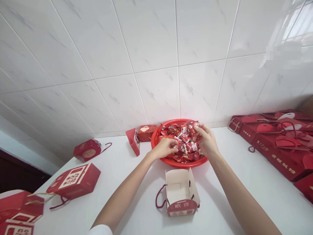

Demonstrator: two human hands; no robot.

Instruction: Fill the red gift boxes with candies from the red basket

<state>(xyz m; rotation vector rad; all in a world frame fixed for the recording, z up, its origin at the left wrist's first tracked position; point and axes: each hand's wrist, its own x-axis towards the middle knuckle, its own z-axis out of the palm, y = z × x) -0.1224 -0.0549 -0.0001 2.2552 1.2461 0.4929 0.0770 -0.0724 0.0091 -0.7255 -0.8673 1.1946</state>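
Observation:
A red plastic basket (193, 164) against the wall is heaped with red wrapped candies (189, 156). Over its left side, my left hand (164, 148) is closed, thumb and fingers pinched at a red wrapped candy among the pile. My right hand (207, 138) reaches over the right side, thumb and fingers closed on a red candy packet (192, 130) with a pale flower print. In front of the basket, between my forearms, stands an open red gift box (183, 206). Its white inside is bare, and a dark red cord handle (158, 196) lies out to its left.
Behind the basket's left edge sit a red patterned box (146, 133) and a folded red card piece (133, 142). Closed red boxes (81, 182) with cord handles line the left. Long rows of red boxes (271, 153) fill the right. A tiled wall (156, 91) borders the white table (137, 209).

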